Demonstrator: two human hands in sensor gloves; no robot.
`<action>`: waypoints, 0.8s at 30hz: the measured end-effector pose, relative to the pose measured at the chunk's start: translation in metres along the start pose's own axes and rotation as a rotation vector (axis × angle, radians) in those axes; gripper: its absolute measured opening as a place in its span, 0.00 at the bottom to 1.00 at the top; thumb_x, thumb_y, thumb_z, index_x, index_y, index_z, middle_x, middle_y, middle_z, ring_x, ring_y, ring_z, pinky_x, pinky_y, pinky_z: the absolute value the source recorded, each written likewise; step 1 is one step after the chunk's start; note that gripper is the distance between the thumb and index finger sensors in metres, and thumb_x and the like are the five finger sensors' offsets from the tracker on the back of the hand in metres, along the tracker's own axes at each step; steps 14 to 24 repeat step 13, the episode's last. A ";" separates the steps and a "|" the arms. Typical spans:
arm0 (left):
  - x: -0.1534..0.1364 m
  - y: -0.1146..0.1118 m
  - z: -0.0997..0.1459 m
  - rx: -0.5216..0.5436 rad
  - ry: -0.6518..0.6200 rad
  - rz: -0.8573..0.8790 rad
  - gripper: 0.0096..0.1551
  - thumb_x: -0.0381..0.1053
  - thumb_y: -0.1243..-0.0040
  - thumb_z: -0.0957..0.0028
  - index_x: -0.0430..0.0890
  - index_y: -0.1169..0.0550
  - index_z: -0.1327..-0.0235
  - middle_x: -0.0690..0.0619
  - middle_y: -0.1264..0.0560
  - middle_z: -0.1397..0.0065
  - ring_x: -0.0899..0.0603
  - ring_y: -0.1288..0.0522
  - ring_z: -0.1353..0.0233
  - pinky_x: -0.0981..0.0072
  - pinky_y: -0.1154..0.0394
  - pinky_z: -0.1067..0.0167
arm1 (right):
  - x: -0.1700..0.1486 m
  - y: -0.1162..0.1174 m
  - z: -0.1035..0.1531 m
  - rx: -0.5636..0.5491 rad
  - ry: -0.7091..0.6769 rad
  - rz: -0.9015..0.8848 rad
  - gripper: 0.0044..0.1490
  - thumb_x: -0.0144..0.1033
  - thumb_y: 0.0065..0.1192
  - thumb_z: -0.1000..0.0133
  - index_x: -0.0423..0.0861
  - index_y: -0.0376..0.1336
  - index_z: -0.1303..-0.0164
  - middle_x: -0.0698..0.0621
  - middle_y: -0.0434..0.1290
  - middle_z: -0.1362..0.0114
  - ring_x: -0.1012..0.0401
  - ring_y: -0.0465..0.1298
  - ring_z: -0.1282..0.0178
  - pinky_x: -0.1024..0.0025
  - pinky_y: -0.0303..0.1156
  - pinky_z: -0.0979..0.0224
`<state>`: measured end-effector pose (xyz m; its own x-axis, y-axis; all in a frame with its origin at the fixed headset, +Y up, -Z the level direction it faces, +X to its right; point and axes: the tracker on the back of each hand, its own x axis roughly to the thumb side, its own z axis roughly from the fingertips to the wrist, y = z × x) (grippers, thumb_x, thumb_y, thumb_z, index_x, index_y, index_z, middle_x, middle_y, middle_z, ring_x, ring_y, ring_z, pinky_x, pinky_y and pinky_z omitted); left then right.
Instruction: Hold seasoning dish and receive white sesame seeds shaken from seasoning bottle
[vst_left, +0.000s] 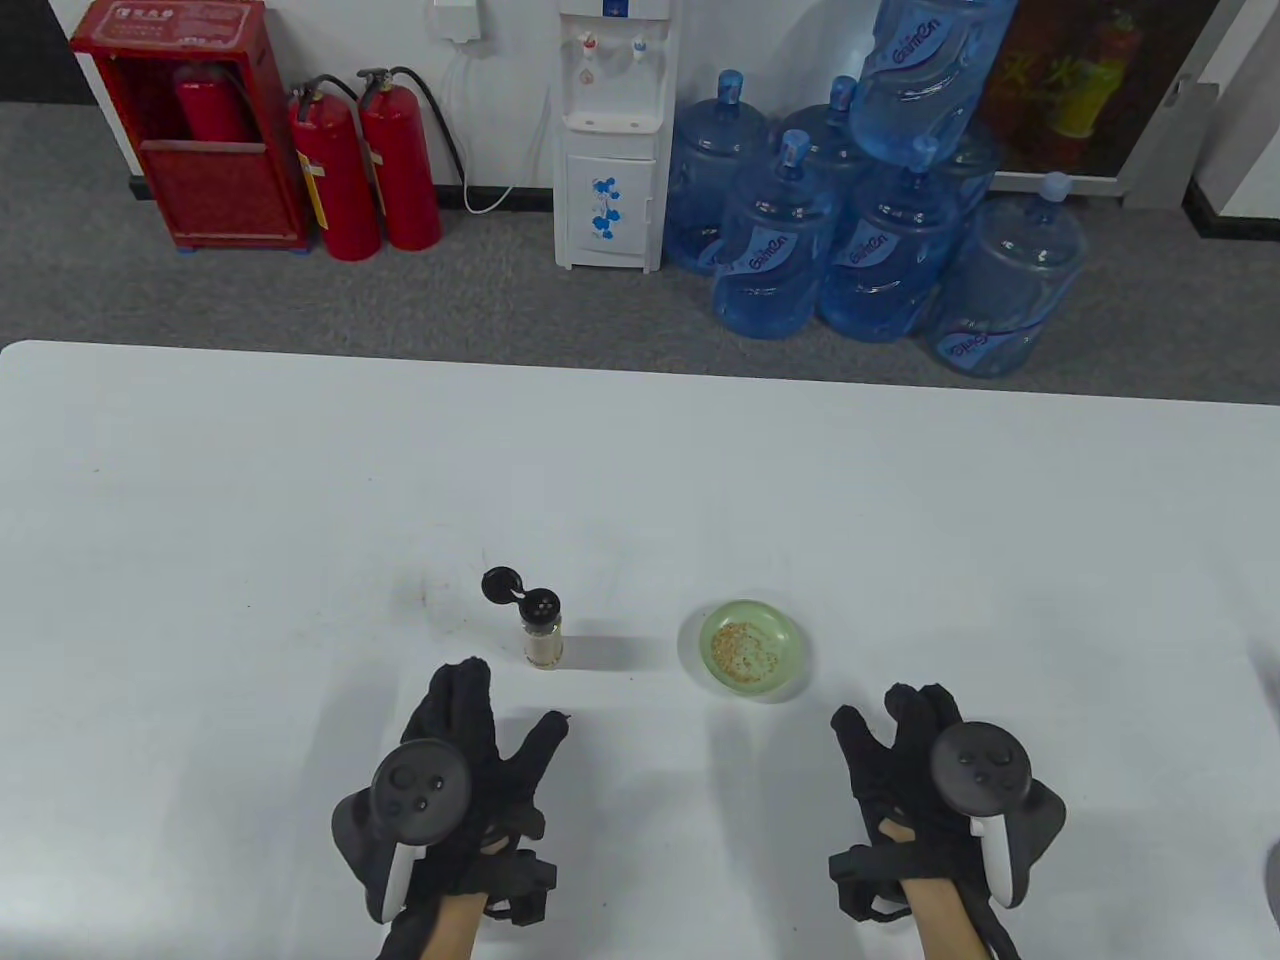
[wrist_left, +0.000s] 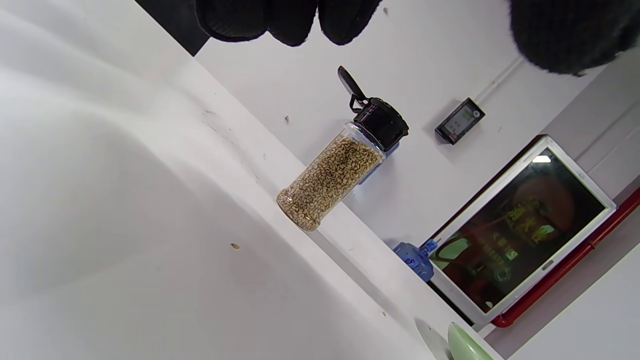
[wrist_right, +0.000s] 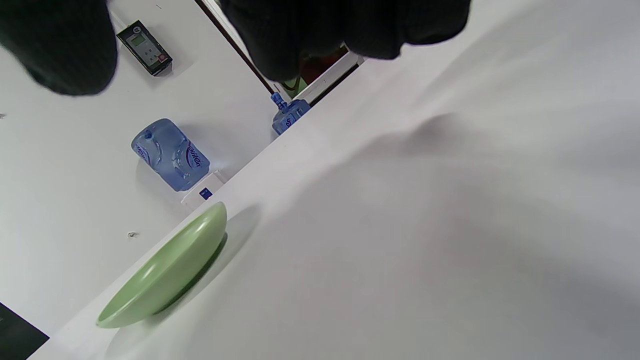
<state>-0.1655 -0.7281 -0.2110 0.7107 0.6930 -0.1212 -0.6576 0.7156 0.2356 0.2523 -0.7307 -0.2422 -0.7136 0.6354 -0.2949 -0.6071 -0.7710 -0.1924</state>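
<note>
A small green seasoning dish (vst_left: 785, 633) with sesame seeds in it sits on the white table; it also shows in the right wrist view (wrist_right: 165, 272). A clear seasoning bottle (vst_left: 543, 636) of sesame stands upright to the dish's left, its black flip cap open; it also shows in the left wrist view (wrist_left: 332, 177). My left hand (vst_left: 490, 735) lies open on the table just in front of the bottle, holding nothing. My right hand (vst_left: 900, 730) lies open to the front right of the dish, holding nothing.
The white table (vst_left: 300, 500) spreads wide around both objects. A few loose seeds (wrist_left: 234, 246) lie on it near the bottle. Beyond the far edge stand water jugs (vst_left: 880, 250), a dispenser (vst_left: 612, 140) and fire extinguishers (vst_left: 370, 160).
</note>
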 end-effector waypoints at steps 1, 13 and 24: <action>0.000 0.000 0.000 -0.001 -0.001 0.001 0.58 0.78 0.41 0.57 0.48 0.40 0.19 0.46 0.47 0.16 0.31 0.43 0.17 0.31 0.49 0.23 | 0.001 0.000 0.000 -0.006 -0.004 0.005 0.57 0.75 0.60 0.51 0.43 0.56 0.25 0.46 0.47 0.16 0.44 0.54 0.17 0.46 0.55 0.18; 0.000 0.000 0.000 -0.005 -0.002 0.000 0.58 0.78 0.41 0.57 0.48 0.40 0.19 0.46 0.47 0.16 0.31 0.43 0.16 0.31 0.49 0.22 | 0.001 0.003 0.000 0.009 -0.010 0.025 0.56 0.74 0.60 0.51 0.43 0.56 0.25 0.46 0.47 0.16 0.44 0.54 0.17 0.46 0.54 0.18; 0.000 0.000 0.000 -0.005 -0.002 0.000 0.58 0.78 0.41 0.57 0.48 0.40 0.19 0.46 0.47 0.16 0.31 0.43 0.16 0.31 0.49 0.22 | 0.001 0.003 0.000 0.009 -0.010 0.025 0.56 0.74 0.60 0.51 0.43 0.56 0.25 0.46 0.47 0.16 0.44 0.54 0.17 0.46 0.54 0.18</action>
